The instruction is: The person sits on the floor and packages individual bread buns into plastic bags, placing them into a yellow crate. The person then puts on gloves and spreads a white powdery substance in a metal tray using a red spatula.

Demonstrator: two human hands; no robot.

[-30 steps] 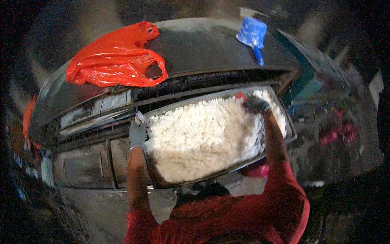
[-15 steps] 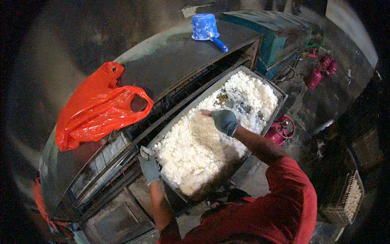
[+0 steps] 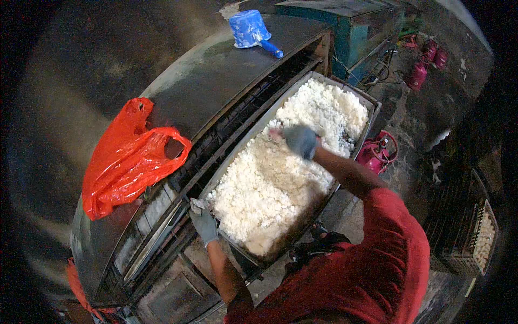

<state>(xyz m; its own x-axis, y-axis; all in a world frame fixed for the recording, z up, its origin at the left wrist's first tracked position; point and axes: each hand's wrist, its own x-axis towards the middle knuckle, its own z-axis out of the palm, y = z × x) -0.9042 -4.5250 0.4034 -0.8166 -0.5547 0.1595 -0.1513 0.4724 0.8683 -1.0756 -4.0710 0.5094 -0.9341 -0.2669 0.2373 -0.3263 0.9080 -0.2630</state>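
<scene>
A long metal tray (image 3: 371,125) holds a thick layer of white, crumbly lumps (image 3: 253,189). Over the middle of this layer is my right hand (image 3: 300,141) in a grey glove, its bare fingertips pointing left into the lumps. Motion smears it, so its finger shape is unclear. My left hand (image 3: 204,222), also in a grey glove, is closed on the tray's left edge at the near corner; its fingertips look whitish. A small dark patch shows among the lumps to the right of my right hand.
A red plastic bag (image 3: 129,162) and an upturned blue dipper (image 3: 248,29) lie on the dark metal top (image 3: 199,75) beyond the tray. Pink gas cylinders (image 3: 373,155) stand on the floor to the right. A crate (image 3: 483,237) of pale pieces sits at lower right.
White lumps now cover most of the dark bare patch in the far part of the tray. My right hand has shifted slightly over the lumps; my left hand stays at the corner. The view has shifted.
</scene>
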